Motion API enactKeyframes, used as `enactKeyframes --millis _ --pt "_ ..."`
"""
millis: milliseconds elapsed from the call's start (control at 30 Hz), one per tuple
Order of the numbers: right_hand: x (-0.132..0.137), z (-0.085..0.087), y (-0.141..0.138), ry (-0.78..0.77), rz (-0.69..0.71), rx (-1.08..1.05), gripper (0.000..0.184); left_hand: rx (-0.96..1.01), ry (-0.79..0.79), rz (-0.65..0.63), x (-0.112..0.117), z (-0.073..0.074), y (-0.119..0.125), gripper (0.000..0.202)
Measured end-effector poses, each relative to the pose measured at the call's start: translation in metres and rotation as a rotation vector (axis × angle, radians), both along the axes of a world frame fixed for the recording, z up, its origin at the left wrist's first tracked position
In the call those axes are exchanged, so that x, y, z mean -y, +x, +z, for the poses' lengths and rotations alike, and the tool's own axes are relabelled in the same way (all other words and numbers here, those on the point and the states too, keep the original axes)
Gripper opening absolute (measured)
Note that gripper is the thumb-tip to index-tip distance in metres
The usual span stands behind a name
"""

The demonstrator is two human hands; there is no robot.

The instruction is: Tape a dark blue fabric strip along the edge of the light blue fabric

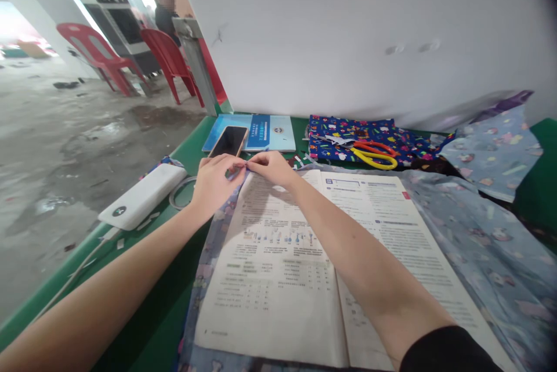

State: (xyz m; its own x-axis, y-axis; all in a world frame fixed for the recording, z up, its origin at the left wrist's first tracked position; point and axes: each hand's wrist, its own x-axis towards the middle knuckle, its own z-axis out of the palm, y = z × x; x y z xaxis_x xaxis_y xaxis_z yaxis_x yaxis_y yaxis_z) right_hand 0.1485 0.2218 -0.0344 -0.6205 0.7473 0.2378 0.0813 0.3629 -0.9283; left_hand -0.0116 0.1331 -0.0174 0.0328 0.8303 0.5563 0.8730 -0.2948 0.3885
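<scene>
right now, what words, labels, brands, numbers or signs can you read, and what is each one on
No text is clear enough to quote.
Open white-paged paper book: dense print and tables, too small.
Red tab on its right page: too small.
Light-blue paper booklet: characters on a darker blue panel, too blurred; round emblem, too small.
White rounded power bank: pale mark on a dark oval, unreadable.
</scene>
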Motion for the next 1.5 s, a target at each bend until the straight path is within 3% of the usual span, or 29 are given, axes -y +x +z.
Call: enactKeyframes --millis 600,1500 --pt "0.001 0.0 0.002 0.008 0.016 0.005 0.029 0.238 -0.149 0.028 -0.001 0.002 -0.005 0.02" --pt "0.005 0.004 0.001 0.012 -0.037 -0.009 0.027 0.272 -0.227 0.047 0.0 0.008 -0.002 0.02"
